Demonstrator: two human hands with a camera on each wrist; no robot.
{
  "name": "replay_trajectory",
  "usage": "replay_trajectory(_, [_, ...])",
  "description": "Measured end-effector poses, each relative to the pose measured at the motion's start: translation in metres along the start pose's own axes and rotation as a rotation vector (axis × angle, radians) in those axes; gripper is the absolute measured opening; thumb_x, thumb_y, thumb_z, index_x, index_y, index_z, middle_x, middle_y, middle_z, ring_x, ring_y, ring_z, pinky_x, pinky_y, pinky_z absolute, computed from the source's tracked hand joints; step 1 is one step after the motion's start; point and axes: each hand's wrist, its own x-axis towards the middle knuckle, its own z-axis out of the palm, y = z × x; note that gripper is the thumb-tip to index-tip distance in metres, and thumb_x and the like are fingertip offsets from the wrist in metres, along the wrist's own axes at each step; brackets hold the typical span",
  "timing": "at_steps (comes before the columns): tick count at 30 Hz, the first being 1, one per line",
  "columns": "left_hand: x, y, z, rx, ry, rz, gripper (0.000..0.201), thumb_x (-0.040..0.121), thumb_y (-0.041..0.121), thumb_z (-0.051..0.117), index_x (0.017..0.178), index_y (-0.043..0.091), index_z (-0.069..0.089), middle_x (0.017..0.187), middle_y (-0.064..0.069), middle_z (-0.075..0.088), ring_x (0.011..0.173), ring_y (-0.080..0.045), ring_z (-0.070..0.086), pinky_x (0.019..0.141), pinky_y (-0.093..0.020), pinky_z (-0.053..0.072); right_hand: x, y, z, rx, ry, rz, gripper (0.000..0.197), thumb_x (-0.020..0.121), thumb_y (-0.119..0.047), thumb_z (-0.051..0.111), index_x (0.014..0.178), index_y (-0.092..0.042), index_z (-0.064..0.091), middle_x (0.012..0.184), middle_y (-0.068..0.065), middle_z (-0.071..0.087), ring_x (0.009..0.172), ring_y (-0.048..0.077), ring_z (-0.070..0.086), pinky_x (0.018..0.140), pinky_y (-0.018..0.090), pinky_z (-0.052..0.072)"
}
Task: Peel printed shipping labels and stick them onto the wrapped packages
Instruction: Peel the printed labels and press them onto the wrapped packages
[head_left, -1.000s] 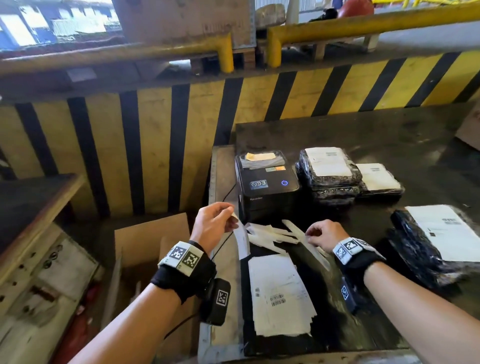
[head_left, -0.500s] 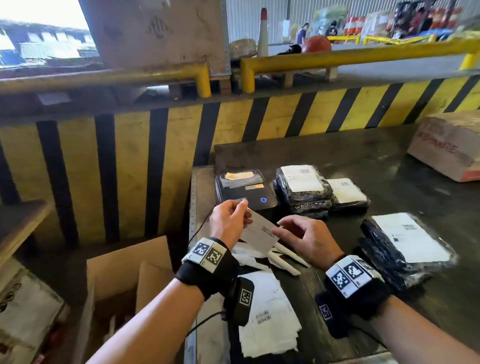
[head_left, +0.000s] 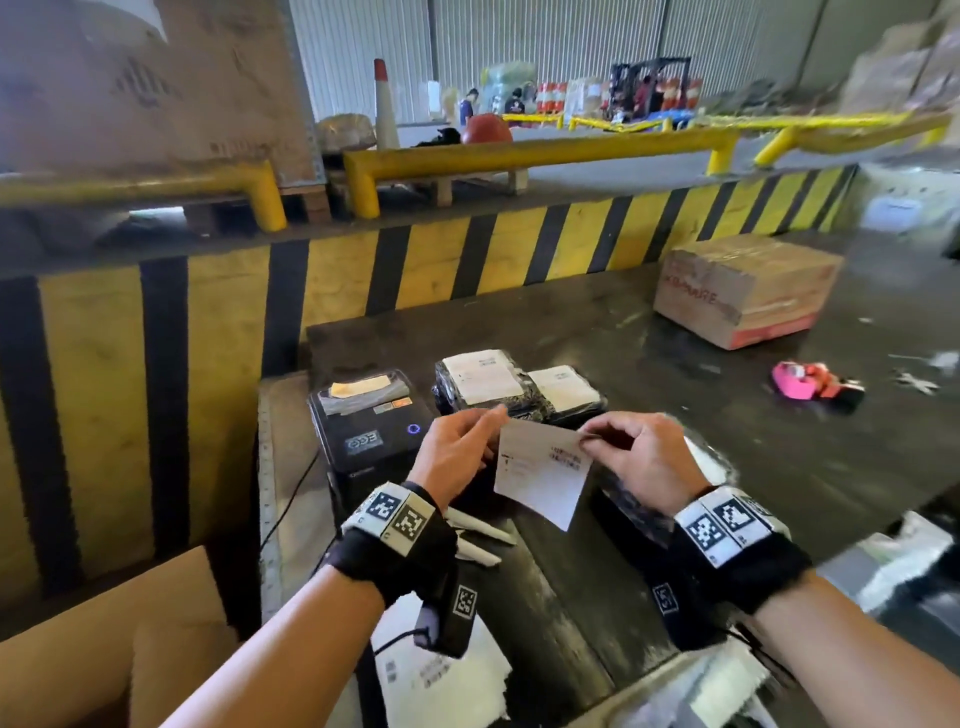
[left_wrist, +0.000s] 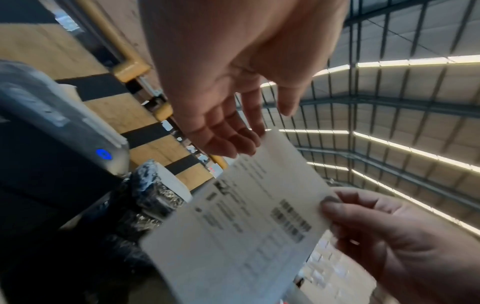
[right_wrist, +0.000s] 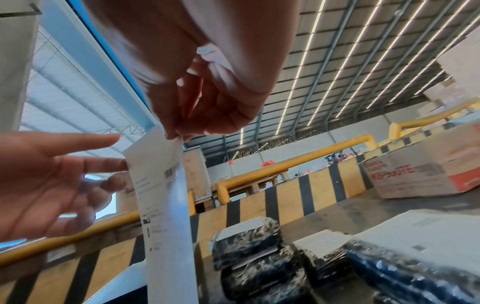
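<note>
A white printed shipping label (head_left: 540, 470) hangs in the air above the dark table (head_left: 779, 457), in front of the black label printer (head_left: 369, 426). My right hand (head_left: 597, 439) pinches its top right corner between thumb and forefinger (right_wrist: 179, 133). My left hand (head_left: 488, 431) lies at the top left corner with fingers (left_wrist: 228, 144) fairly straight, touching the label (left_wrist: 246, 226); its thumb stands apart. Two black wrapped packages (head_left: 483, 379) (head_left: 563, 387) with labels on top lie behind the printer's right side. Another wrapped package (head_left: 711, 462) sits partly hidden under my right hand.
A cardboard box (head_left: 743, 286) stands at the table's far right, with a pink object (head_left: 810, 382) near it. Peeled backing strips (head_left: 478, 530) and a pile of backing sheets (head_left: 441, 680) lie near me. An open carton (head_left: 104, 649) sits low on the left. A yellow-black barrier (head_left: 467, 260) backs the table.
The label has come up off the table edge and now faces me between both hands. My right hand left the backing strips and took its right corner. The view tilted upward.
</note>
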Motion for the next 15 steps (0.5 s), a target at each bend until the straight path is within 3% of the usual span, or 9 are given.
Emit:
replay_trajectory(2, [0.005,0.005,0.011,0.029,-0.091,0.061,0.012,0.092,0.025,0.06,0.102,0.022,0.066,0.087,0.005,0.067,0.08,-0.005,0.065,0.071,-0.016,0.052,0.004,0.012,-0.02,0.007,0.02,0.027,0.009,0.076,-0.011,0.074,0.079,-0.019,0.075,0.075,-0.014,0.068,0.07,-0.012,0.059,0.067,0.0,0.04])
replay_trajectory(4, [0.014,0.009,0.024,0.042,-0.124,0.069,0.029,0.088,0.015,0.066,0.116,0.02,0.06,0.097,0.003,0.063,0.091,-0.013,0.064,0.082,-0.022,0.054,0.01,0.025,-0.037,0.026,0.005,0.057,0.016,0.076,-0.011,0.075,0.076,-0.027,0.072,0.075,-0.015,0.068,0.069,-0.01,0.06,0.067,0.004,0.042])
replay_trajectory(7, [0.024,0.015,0.047,0.084,-0.167,0.061,0.021,0.084,0.007,0.069,0.102,0.017,0.064,0.092,0.001,0.066,0.088,-0.017,0.066,0.083,-0.023,0.054,0.019,0.041,-0.062,0.029,-0.047,0.091,0.023,0.077,-0.013,0.074,0.071,-0.034,0.068,0.073,-0.013,0.07,0.065,-0.004,0.059,0.065,0.011,0.045])
replay_trajectory(9, [0.03,0.016,0.065,0.112,-0.198,0.074,0.013,0.084,0.007,0.069,0.089,0.019,0.067,0.09,0.001,0.072,0.085,-0.017,0.068,0.083,-0.028,0.055,0.023,0.05,-0.076,0.052,-0.061,0.119,0.018,0.078,-0.012,0.072,0.074,-0.03,0.071,0.073,-0.008,0.071,0.065,-0.001,0.058,0.065,0.013,0.046])
replay_trajectory(12, [0.044,0.019,0.091,0.089,-0.2,0.083,0.012,0.084,0.005,0.068,0.087,0.017,0.068,0.091,-0.001,0.074,0.088,-0.019,0.07,0.084,-0.033,0.056,0.03,0.07,-0.094,0.151,-0.018,0.14,0.02,0.078,-0.01,0.073,0.09,-0.025,0.07,0.085,-0.003,0.069,0.071,0.004,0.061,0.067,0.011,0.048])
replay_trajectory(15, [0.062,0.027,0.119,0.016,-0.175,0.078,0.013,0.085,0.0,0.066,0.087,0.013,0.067,0.092,-0.005,0.074,0.089,-0.021,0.071,0.081,-0.032,0.057,0.045,0.105,-0.106,0.188,0.066,0.208,0.04,0.076,-0.019,0.075,0.111,-0.029,0.058,0.106,-0.008,0.061,0.081,0.015,0.065,0.076,0.027,0.053])
